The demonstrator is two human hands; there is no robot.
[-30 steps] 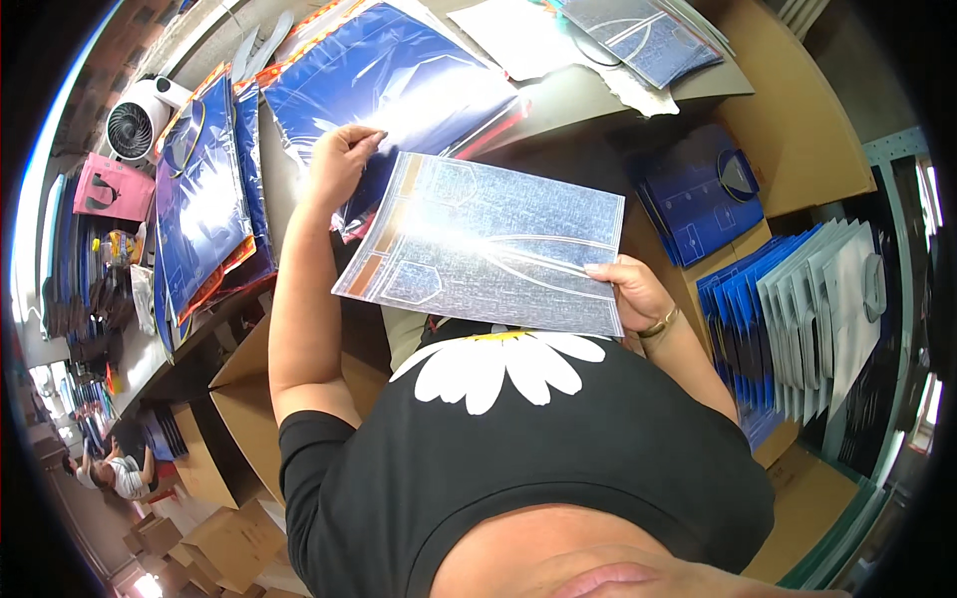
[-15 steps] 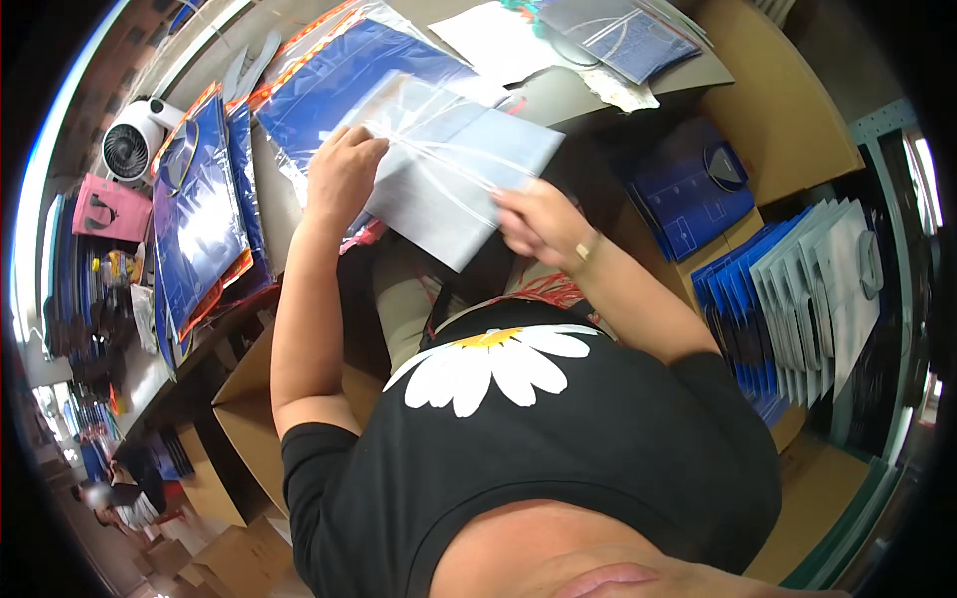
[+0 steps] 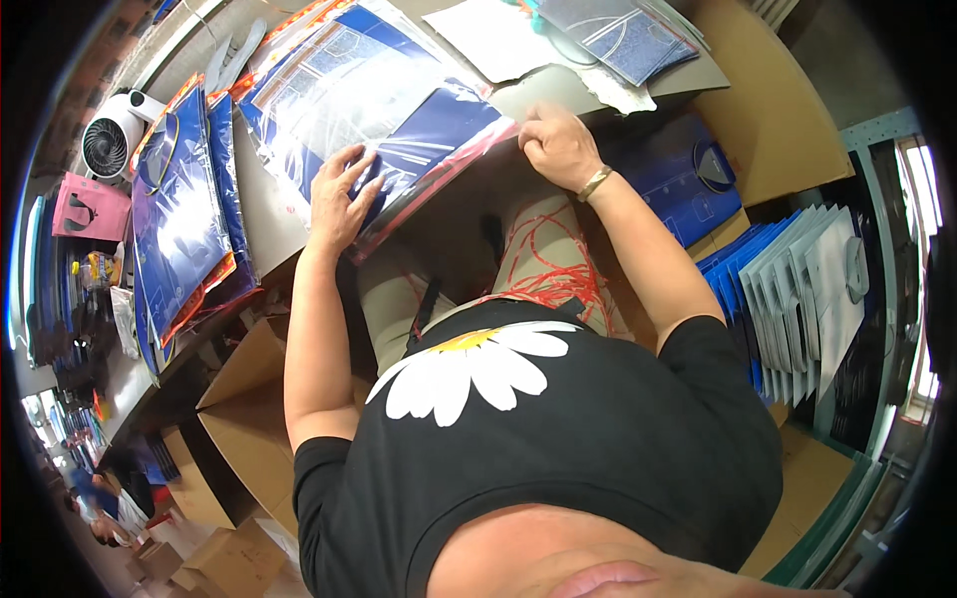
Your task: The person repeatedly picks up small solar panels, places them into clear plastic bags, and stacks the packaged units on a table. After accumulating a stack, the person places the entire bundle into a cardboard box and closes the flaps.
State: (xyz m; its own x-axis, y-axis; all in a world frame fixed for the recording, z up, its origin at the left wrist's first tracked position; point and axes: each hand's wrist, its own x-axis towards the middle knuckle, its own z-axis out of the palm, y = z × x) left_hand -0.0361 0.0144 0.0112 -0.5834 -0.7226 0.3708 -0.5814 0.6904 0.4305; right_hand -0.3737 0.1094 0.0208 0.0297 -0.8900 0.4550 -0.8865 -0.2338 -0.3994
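Seen from above, a person in a black shirt (image 3: pixel 618 429) with a large white daisy sits at a cluttered bench (image 3: pixel 277 194); a tall cardboard flap (image 3: pixel 763 90) rises at the upper right; below it stands a row of upright blue and pale grey bags (image 3: pixel 797 289). On the bench, straight ahead and slightly left, lies a large blue pack (image 3: pixel 454 125) in shiny clear plastic, its near edge overhanging the bench's edge; a grey denim-print sheet (image 3: pixel 344 85) lies over its far left part, though glare hides whether it is on top of the plastic or beneath it.

What has just changed: the sheet, held in the right hand over the lap a second ago, now lies on the pack, away from that hand; this suggests the laying-down is done, with perhaps only squaring up left.

The left hand (image 3: pixel 341 194) rests on the pack's near left edge, fingers spread and clenching nothing; the right hand (image 3: pixel 563 149) is just beside the pack's right corner, fingers curled inward, their tips too blurred to tell whether they pinch anything; smallest of all, a gold-coloured bracelet (image 3: pixel 596 181) circles the right wrist.
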